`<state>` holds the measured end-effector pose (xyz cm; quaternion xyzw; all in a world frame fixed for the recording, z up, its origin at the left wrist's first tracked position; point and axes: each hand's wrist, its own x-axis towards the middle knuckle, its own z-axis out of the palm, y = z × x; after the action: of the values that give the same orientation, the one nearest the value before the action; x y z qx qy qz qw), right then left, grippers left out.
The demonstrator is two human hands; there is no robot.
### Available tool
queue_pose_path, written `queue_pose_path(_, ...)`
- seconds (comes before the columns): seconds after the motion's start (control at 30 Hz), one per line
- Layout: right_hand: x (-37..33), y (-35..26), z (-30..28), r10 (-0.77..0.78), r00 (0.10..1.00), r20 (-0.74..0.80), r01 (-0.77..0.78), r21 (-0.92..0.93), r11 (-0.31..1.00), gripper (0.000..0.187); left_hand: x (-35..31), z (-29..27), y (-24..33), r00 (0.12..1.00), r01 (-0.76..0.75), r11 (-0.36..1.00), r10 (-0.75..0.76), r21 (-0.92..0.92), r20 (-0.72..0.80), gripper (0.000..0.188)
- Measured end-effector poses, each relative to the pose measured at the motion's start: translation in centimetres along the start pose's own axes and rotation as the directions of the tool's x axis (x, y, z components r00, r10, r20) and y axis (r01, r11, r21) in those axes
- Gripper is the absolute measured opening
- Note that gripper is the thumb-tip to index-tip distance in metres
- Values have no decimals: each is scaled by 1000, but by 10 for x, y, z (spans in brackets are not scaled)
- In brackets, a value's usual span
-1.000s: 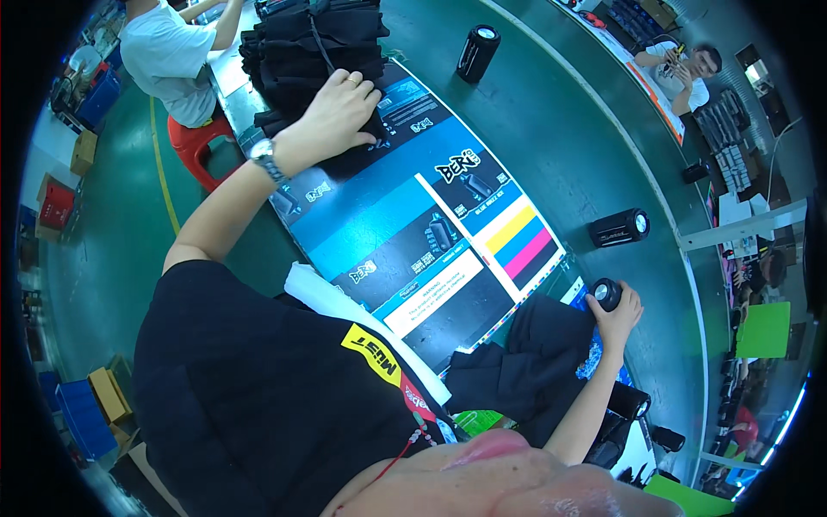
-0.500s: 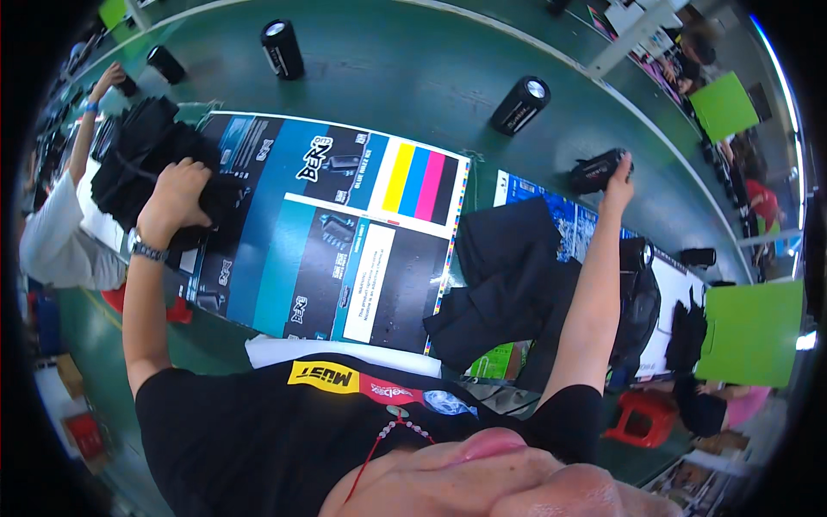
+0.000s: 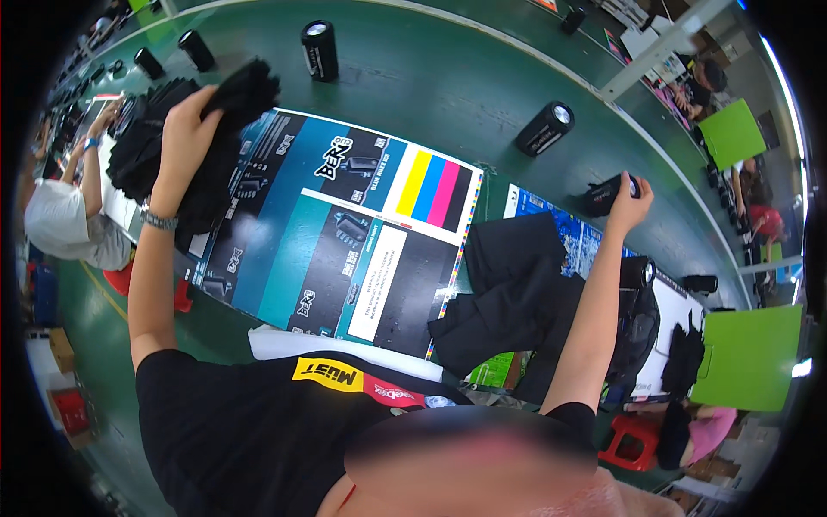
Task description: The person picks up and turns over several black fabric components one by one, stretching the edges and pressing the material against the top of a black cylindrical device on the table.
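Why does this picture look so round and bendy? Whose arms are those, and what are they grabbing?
A small camera worn on a person's head looks down, and its wide lens bends everything. Both arms belong to that person. The left hand has a grip on a black cloth pouch from a dark pile. The right hand closes on a black cylinder lying on the green table. A big printed sheet with colour bars lies in front, with more black cloth beside it. Other black cylinders stand farther back.
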<state>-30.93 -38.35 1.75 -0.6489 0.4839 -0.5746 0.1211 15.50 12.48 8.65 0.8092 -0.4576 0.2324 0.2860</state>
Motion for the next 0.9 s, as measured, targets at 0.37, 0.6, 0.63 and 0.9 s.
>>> queue_pose_path(0.37,-104,-165,26,-195,917,347,14,460,888,31,24,51,94,900,344,-29,-275,-939,338,10)
queue_pose_path(0.6,-232,-208,39,50,112,992,-981,103,163,42,-44,142,199,849,504,516,-149,-693,506,33)
queue_pose_path(0.63,-233,-202,42,92,89,992,-991,79,103,39,-46,145,206,919,370,595,-125,-713,373,25)
queue_pose_path(0.9,-225,-185,14,-10,40,999,-997,39,-60,37,-40,153,191,994,-5,900,54,-436,98,35)
